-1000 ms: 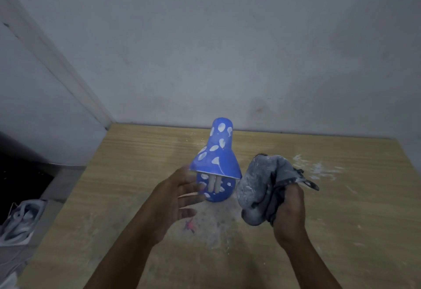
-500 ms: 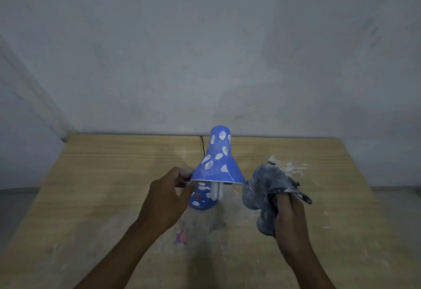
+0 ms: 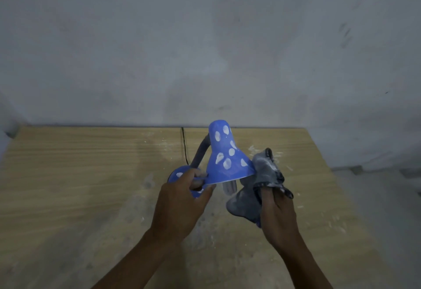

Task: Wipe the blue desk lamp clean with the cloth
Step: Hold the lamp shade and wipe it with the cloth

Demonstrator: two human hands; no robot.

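From my feed, the left hand covers much of the lamp base, and the shade hides most of the bulb. At four o'clock of the shade, the right hand fingers are probably buried in the cloth. Both forearms run off the bottom edge.

Left hand pinches rim of blue spotted lamp shade, tilted. Right hand grips grey cloth, touching shade's right edge. Bulb shows under shade. Black cord on dusty wooden table, grey wall behind.
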